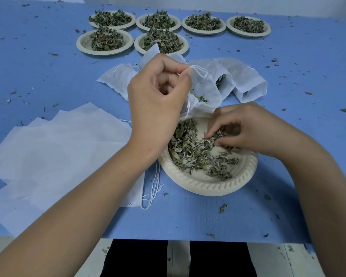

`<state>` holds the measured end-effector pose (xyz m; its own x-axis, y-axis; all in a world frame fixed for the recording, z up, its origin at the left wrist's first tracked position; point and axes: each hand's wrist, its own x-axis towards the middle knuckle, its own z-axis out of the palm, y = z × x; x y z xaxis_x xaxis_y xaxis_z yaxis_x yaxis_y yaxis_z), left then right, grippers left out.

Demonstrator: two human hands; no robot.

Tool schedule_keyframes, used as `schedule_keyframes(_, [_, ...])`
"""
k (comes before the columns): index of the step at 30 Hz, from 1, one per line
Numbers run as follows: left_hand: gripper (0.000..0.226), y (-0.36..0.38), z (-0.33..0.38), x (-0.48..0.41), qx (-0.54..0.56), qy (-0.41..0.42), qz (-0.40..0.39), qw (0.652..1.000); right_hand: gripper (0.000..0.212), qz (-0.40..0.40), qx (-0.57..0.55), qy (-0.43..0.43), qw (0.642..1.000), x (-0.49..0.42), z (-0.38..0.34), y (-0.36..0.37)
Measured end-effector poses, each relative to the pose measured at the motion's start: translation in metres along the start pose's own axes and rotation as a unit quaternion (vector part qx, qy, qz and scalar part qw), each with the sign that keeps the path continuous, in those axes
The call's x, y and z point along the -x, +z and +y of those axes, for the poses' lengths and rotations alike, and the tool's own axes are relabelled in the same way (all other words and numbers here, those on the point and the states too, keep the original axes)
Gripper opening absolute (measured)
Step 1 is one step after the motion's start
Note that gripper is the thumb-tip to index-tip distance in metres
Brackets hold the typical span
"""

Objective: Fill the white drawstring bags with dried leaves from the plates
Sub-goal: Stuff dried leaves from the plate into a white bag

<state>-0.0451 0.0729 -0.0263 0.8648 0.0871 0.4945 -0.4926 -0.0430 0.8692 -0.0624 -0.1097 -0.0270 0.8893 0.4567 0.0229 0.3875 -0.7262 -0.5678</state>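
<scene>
On the near plate (208, 186), the right hand (246, 128) curls its fingertips round a pinch of dried leaves (196, 152). The white drawstring bag (207, 88) hangs at the plate's far rim, forward-left of that pinch. The left hand (158, 92) pinches its drawstring edge, and the mouth seems to face the plate. Likely a short carry for the right hand.

Blue table (300, 62) before me spans the view from 9 to 3 o'clock. A white wall (228, 3) borders its far edge at 12 o'clock. Pale floor (278, 260) shows beneath its near edge at 6 o'clock. Lighting is soft and even.
</scene>
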Motion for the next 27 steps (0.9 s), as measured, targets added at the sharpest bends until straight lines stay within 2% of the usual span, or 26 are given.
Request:
schedule_keyframes(4, [0.016, 0.001, 0.0, 0.0, -0.006, 0.001, 0.001, 1.0, 0.015, 0.022, 0.007, -0.025, 0.999, -0.001, -0.002, 0.003])
schedule_keyframes(7, [0.016, 0.0, -0.001, 0.0, 0.0, 0.001, 0.008, 1.0, 0.015, 0.075, -0.127, -0.041, 0.988, 0.004, -0.002, -0.005])
schedule_keyframes(10, [0.015, 0.0, -0.003, 0.0, 0.004, 0.0, 0.001, 1.0, 0.01, 0.136, -0.253, -0.112, 0.951, 0.008, -0.001, -0.013])
schedule_keyframes(12, [0.015, 0.001, -0.003, 0.001, -0.001, -0.001, -0.016, 1.0, 0.014, 0.17, -0.331, -0.148, 0.916, 0.007, -0.003, -0.011])
schedule_keyframes(15, [0.015, 0.003, -0.004, 0.002, -0.012, -0.001, -0.037, 0.999, 0.018, 0.237, -0.414, -0.135, 0.869, 0.0, -0.005, -0.002])
schedule_keyframes(16, [0.015, 0.003, -0.004, 0.003, -0.014, 0.001, -0.04, 0.999, 0.019, 0.254, -0.416, -0.124, 0.864, -0.001, -0.007, 0.002])
schedule_keyframes(18, [0.015, 0.003, -0.004, 0.003, -0.018, 0.006, -0.042, 0.999, 0.019, 0.271, -0.359, -0.113, 0.886, -0.003, -0.009, 0.007])
schedule_keyframes(20, [0.014, 0.004, -0.004, 0.003, -0.018, 0.013, -0.049, 0.999, 0.026, 0.288, -0.256, -0.093, 0.918, -0.004, -0.009, 0.012])
schedule_keyframes(23, [0.009, 0.006, -0.005, 0.007, -0.023, 0.023, -0.069, 0.997, 0.018, 0.314, -0.099, -0.084, 0.94, -0.005, -0.006, 0.016])
schedule_keyframes(25, [0.008, 0.008, -0.005, 0.008, -0.027, 0.026, -0.073, 0.997, 0.022, 0.319, -0.077, -0.087, 0.94, -0.005, -0.005, 0.016])
schedule_keyframes(27, [0.008, 0.008, -0.005, 0.008, -0.028, 0.025, -0.074, 0.997, 0.028, 0.319, -0.112, -0.092, 0.937, -0.005, -0.006, 0.015])
